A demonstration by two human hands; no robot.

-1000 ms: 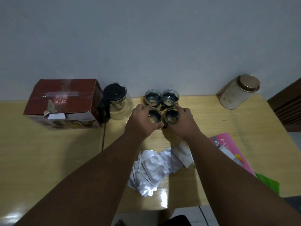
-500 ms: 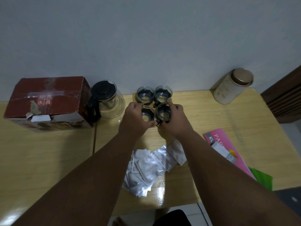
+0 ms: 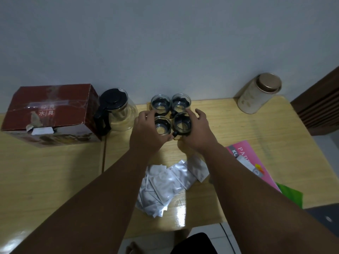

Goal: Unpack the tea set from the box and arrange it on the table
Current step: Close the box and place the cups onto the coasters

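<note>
Pale grey wall fills the upper half of the view, and below it runs a yellow wooden table (image 3: pixel 55 171) with a glossy top. At the table's left rear lies a red-brown cardboard box (image 3: pixel 51 114) on its side, with printed characters on its top face and a torn flap at the near edge. Just right of the box, close against it, stands a glass teapot (image 3: pixel 117 109) with a black lid and a black handle turned toward the box. Right of the teapot, four small glass cups stand upright in a tight square near the wall: the back-left cup (image 3: pixel 160 105) and back-right cup (image 3: pixel 180 104) side by side, and before them the front-left cup (image 3: pixel 162 125) and front-right cup (image 3: pixel 182 123). The left hand (image 3: pixel 146 132) is curled round the front-left cup from its outer side, thumb toward the near side. The right hand (image 3: pixel 198 132) wraps the front-right cup from the other side, its thumb by the cup's small black handle and its fingers reaching past the rim. Both thumbs nearly meet between the two cups. Nearer the person, between the forearms, lies a loose heap of silver foil sachets (image 3: pixel 165 184). To the right rests a pink booklet (image 3: pixel 247 162) with a green sheet (image 3: pixel 291 195) at its near end. A pale canister (image 3: pixel 256 96) with a gold lid stands at the right rear corner.
</note>
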